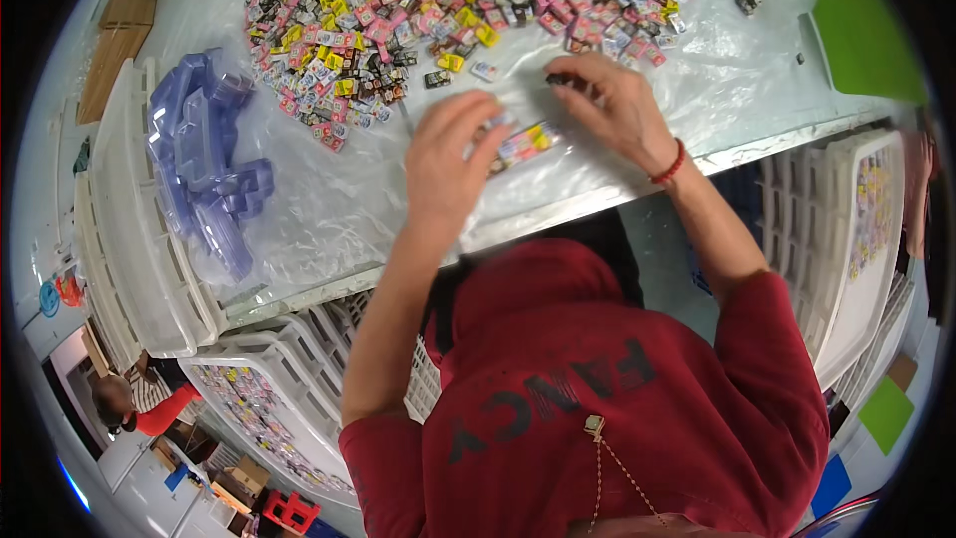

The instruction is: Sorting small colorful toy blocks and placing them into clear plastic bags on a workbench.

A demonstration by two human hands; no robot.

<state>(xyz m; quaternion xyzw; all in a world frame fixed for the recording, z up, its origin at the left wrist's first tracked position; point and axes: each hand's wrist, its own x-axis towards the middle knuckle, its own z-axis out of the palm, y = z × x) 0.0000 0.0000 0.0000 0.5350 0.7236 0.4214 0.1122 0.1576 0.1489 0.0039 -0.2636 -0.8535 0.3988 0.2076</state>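
My left hand (450,154) is curled over the near end of a short row of small wrapped pieces (528,144), yellow, pink and white, lying near the table's front edge. Its fingertips are blurred and partly hide the pieces there. To the right, my right hand (619,105), with a red bead bracelet, pinches a small dark piece (560,79) between thumb and fingers. Just beyond both hands lie a loose black piece (438,80), a yellow piece (450,62) and a white one (484,71). Behind them spreads a large heap of similar pieces (398,25).
Clear plastic sheeting (329,199) covers the table. Bluish moulded plastic trays (204,130) lie at the left. Stacked white crates (817,229) stand below the right edge, more crates (279,349) below left. A green board (866,20) lies far right. Another person (149,408) is at lower left.
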